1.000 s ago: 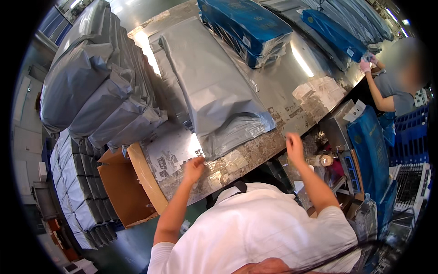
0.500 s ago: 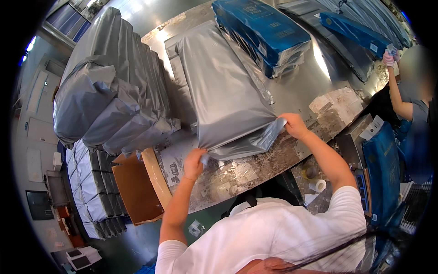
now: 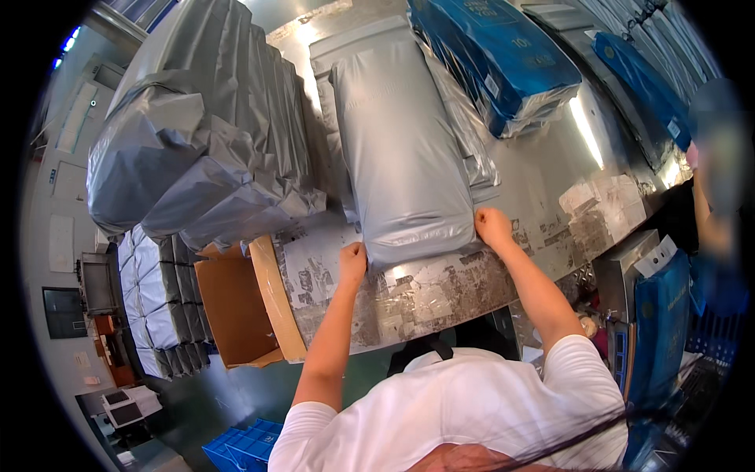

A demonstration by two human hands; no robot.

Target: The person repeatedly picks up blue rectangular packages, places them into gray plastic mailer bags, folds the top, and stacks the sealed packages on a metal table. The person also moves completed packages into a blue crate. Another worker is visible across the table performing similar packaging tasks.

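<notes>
- Smooth, oblong gray plastic parcel: long axis pointing away, leaning slightly left.
- Left hand: grip closed on the parcel's near-left corner.
- Right hand: likewise, near-right corner.

The scuffed metal surface is carrying a gray package whose near end is lying between the left grip and the right grip, gray bundles standing left of the left grip, and stacked blue packages resting beyond the right grip.
</notes>
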